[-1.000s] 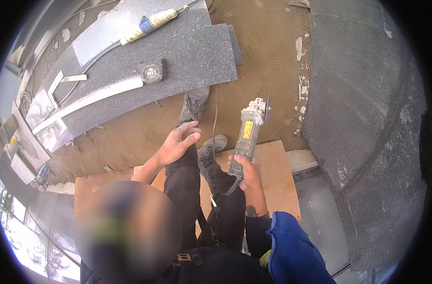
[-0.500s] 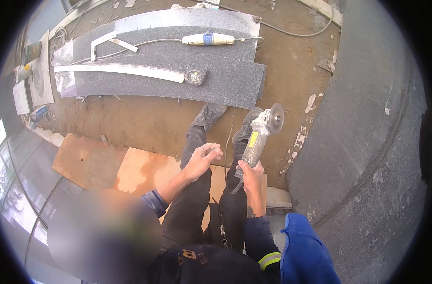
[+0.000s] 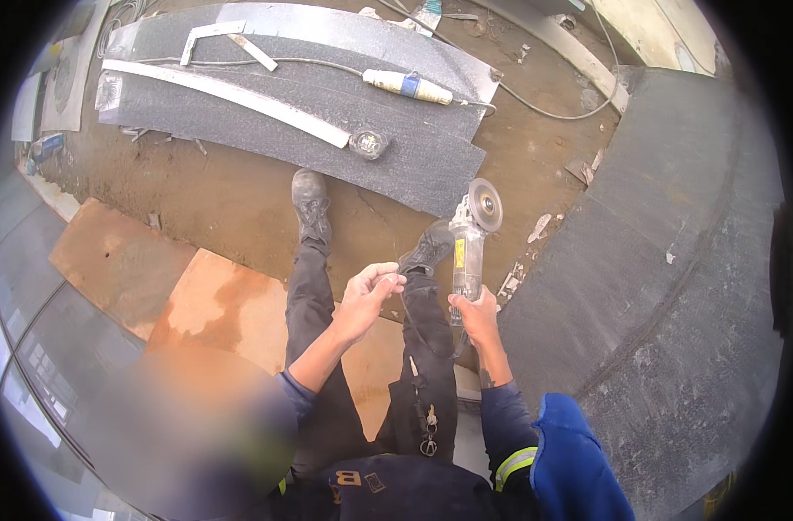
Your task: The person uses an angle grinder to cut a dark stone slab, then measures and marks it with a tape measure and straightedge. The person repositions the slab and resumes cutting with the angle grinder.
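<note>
1. Right of the frame, I have a broad dark stone surface point(image 3: 605, 313), scuffed with pale marks.
2. Brown, dusty ground point(image 3: 231, 187) runs across the middle of my view, the wearer's two dark shoes point(image 3: 311, 204) on it.
3. Overlapping speckled grey slabs point(image 3: 266, 130) lie across the upper left and upper middle.
4. Tan boards point(image 3: 118, 260) rest at lower left, one with a darker stain.
5. A long white strip point(image 3: 231, 97) slants over the slabs, upper left toward the middle.
6. I find the angle grinder point(image 3: 467, 265) right of centre, disc end up. The wearer's right hand point(image 3: 476, 319) is wrapped around its lower end, fingers gripping the body, clear of the disc.
7. A white cable connector point(image 3: 408, 85) with a blue band sits on the slabs at upper middle.
8. A white angled piece point(image 3: 218, 33) lies at upper left.
9. The left hand point(image 3: 362, 300) hangs near centre, well apart from the grinder, fingers curled; I cannot tell whether they pinch anything.
10. A round tape measure point(image 3: 368, 143) sits at the strip's lower end.
</note>
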{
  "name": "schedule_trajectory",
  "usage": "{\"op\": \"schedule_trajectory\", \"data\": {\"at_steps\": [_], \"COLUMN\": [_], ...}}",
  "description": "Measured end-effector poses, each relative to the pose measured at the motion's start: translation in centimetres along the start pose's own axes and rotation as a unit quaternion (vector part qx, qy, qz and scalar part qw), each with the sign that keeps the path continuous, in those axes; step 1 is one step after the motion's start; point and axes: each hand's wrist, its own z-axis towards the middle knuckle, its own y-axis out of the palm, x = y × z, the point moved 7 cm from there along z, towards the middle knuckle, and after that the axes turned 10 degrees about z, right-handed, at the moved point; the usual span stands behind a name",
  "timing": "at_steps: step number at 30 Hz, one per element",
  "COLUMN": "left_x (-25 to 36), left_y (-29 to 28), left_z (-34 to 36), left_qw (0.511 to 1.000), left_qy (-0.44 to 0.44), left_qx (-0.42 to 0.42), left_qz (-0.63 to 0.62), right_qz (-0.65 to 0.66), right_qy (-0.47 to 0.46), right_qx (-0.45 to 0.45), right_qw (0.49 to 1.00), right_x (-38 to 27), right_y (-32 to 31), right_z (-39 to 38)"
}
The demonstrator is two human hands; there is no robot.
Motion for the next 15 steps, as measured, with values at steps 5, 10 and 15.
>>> {"op": "schedule_trajectory", "data": {"at_steps": [5, 10, 15], "left_x": [-0.5, -2.1, -7.6], "left_y": [-5.5, -8.9, -6.1], "left_z": [6.2, 13.4, 14.3], "left_qw": [1.0, 0.999, 0.998], "left_qy": [-0.013, 0.0, -0.04], "left_qx": [0.014, 0.03, -0.022], "left_qz": [0.023, 0.021, -0.039], "right_qz": [-0.319, -0.545, -0.581], "right_qy": [-0.104, -0.252, -0.296], "right_qx": [0.09, 0.166, 0.121], "right_qw": [0.938, 0.782, 0.748], "right_x": [-6.1, -17.6, -27.4], "right_y": [-5.7, -7.5, -1.3], "right_z": [4.8, 10.8, 18.0]}}
